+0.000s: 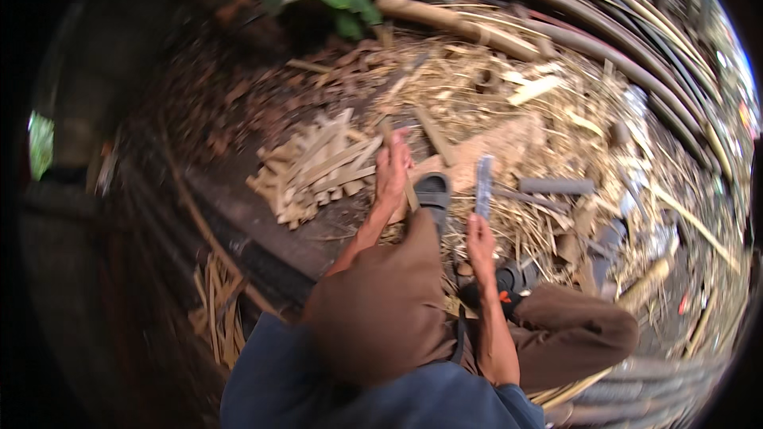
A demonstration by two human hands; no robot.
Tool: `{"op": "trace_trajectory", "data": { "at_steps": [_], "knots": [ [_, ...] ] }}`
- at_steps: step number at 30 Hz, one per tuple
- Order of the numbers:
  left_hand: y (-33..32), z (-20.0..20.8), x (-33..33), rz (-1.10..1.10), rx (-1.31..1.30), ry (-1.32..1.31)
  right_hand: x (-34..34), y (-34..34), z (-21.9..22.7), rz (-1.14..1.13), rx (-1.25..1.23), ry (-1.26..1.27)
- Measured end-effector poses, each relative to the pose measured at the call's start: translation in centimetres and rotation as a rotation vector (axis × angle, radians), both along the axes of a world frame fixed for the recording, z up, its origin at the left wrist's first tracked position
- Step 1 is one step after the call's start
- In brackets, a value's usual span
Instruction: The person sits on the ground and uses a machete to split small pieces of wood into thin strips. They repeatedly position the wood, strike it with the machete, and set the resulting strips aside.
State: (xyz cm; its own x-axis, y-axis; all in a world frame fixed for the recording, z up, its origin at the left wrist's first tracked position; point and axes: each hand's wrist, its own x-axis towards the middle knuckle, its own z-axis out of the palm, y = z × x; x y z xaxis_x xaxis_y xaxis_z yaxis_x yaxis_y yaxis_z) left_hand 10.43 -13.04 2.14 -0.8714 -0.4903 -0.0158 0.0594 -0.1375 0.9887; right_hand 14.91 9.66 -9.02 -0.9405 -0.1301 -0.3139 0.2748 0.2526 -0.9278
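My left hand is closed around a flat bamboo strip, whose ends show above and below the fingers. It is held over my left leg, near the sandal. In my right hand is a knife, its grey blade pointing up and away from me; the handle is hidden in the fingers. The blade stands apart from the strip. Left of my left hand lies a pile of split bamboo pieces. Another strip leans on a flat brownish board beyond my foot.
Shavings and offcuts cover the ground to the right. A short grey tube lies among them. Long bamboo poles curve along the far right, with a thick bamboo piece at the back. A bundle of strips is at the lower left.
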Motion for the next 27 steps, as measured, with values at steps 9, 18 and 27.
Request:
{"op": "trace_trajectory", "data": {
  "at_steps": [9, 18, 27],
  "knots": [
    [-13.9, -7.0, 6.2, -0.166, -1.382, -0.07, 1.9, 2.8, -4.1, 0.02, 0.381, 0.114],
    [-11.8, -11.9, -2.5, -0.126, -0.783, -0.362, 2.3, 2.7, -5.5, 0.075, 0.737, 0.242],
    [-4.8, -22.4, -13.9, 0.017, 0.002, -0.794, 3.4, 4.7, -4.5, 0.165, 0.607, 0.223]
  ]
}}
